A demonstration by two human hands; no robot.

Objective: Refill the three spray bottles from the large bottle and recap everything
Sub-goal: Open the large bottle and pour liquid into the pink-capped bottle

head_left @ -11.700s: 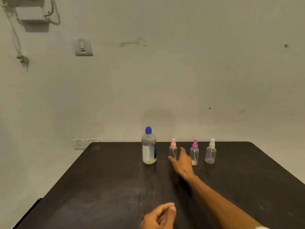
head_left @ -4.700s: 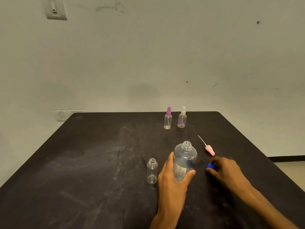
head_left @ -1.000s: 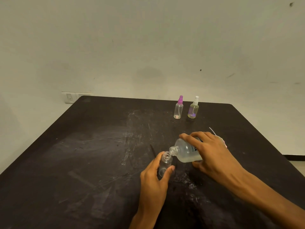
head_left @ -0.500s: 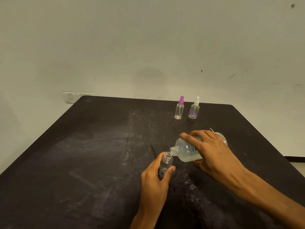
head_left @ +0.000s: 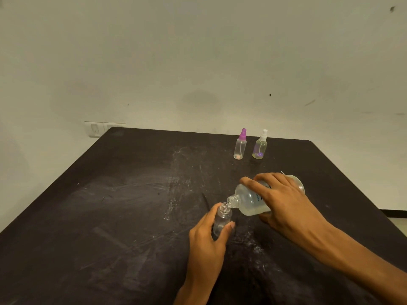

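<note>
My right hand grips the large clear bottle, uncapped and tipped almost flat, its mouth just over the neck of a small open spray bottle. My left hand holds that small bottle upright on the dark table. Pale liquid lies in the large bottle's lower side. Two capped spray bottles stand at the back: one with a purple top and one with a white top. The pink sprayer head and the blue cap are hidden behind my right hand.
A white wall rises directly behind the table's far edge, with a switch plate at the table's back left corner. The table's right edge runs diagonally beside my right forearm. White scuff marks cover the tabletop.
The large bottle has tipped slightly further over the small bottle's neck during the last second. Both hands keep their grips in nearly the same place.
</note>
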